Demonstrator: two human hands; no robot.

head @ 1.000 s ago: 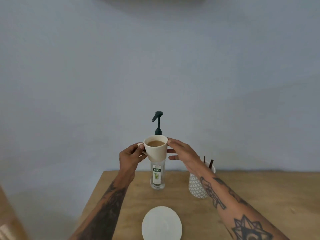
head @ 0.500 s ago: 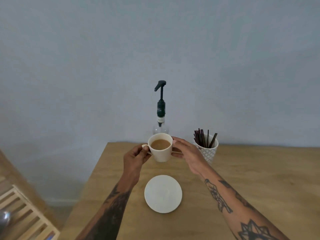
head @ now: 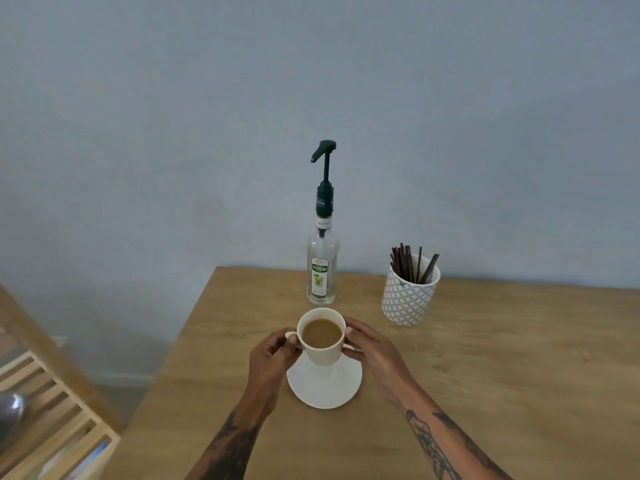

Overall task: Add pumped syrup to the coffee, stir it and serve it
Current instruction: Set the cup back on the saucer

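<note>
Where the saucer (head: 323, 388) lies on the table (head: 485, 393), we list one cup (head: 322, 341) of coffee over it, our left hand (head: 273, 358) pinching its handle, our right hand (head: 372, 351) gripping its side; syrup bottle (head: 321, 268) behind.

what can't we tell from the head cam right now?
- Whether the cup already rests on the saucer: the cup body hides its own base.
- Cup handle: mostly covered by the left hand.
- Right hand: its fingers behind the cup are hidden.
- Syrup level in the clear bottle: unreadable.
- Grey object at the left edge: cut off, blurred.
</note>
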